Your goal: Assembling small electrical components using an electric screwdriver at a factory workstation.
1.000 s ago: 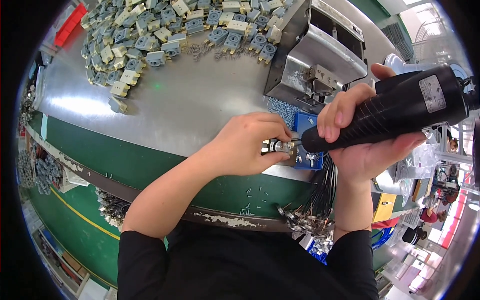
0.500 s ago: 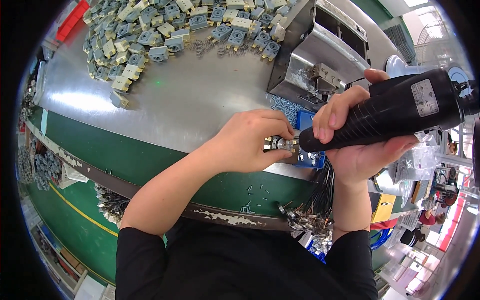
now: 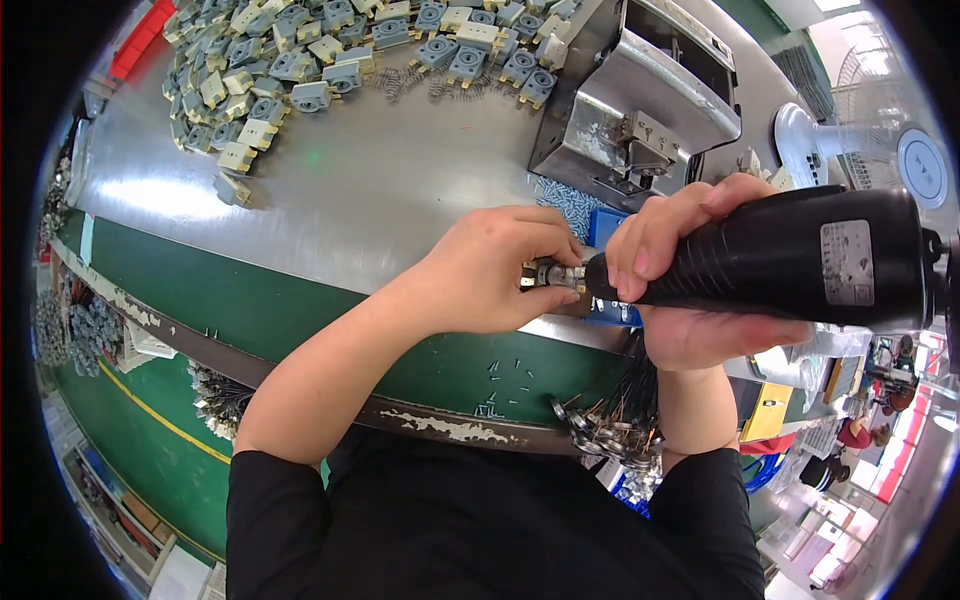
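Head view: left hand (image 3: pixel 497 268) pinches small part (image 3: pixel 558 276), right hand (image 3: pixel 682 270) clasps black driver (image 3: pixel 775 258).

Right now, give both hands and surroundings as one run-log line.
left hand: pinches small fitting; right hand: grips black power tool, nose close to fitting; nearby: blue tray, screw pile; beyond: heaped grey parts

This is a factory workshop we're standing in: matching grey-and-cream parts (image 3: pixel 265 70) lie heaped on the metal surface (image 3: pixel 410 160) beyond the left hand (image 3: pixel 493 268), a pile of screws (image 3: pixel 568 208) just past it, a black power tool (image 3: pixel 775 262) in the right hand (image 3: pixel 695 338), other people (image 3: pixel 853 435) well beyond.
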Demonstrator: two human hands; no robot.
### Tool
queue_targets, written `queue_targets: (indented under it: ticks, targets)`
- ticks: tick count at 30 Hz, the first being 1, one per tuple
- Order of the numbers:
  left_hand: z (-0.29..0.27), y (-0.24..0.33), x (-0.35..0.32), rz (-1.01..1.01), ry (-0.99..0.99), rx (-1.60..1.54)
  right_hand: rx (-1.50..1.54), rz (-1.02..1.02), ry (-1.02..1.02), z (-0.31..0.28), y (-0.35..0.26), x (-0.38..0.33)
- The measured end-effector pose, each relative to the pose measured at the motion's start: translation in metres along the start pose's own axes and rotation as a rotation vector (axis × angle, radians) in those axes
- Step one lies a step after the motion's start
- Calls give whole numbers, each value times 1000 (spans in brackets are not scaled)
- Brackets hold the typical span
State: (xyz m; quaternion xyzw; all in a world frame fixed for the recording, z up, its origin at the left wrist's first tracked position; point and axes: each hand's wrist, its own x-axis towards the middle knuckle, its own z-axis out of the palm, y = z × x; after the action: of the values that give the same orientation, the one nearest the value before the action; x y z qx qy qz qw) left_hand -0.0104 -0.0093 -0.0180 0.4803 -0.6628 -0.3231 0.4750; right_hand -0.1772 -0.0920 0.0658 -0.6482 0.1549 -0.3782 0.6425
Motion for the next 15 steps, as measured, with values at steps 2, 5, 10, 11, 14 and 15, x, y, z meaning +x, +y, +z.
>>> queue_targets:
  ticks: [2, 5, 10, 11, 14, 15]
  targets:
    - [0, 1, 1, -8, -8, 0, 90, -92, -57, -2, 7, 2]
    - [-2, 1, -2, -12, -8, 12, 174, -156, -96, -2, 11, -1]
    - [-3, 2, 0, -11, -26, -7, 79, -70, -85, -4, 4, -4]
    - [-3, 2, 0, -5, -21, -1, 59, -52, -93, -4, 3, -3]
    - [-2, 0, 1, 25, -11, 15, 229, -119, -163, -14, -4, 12]
    - [-1, -1, 1, 40, -5, 21, 267, -212, -141, -18, -10, 20]
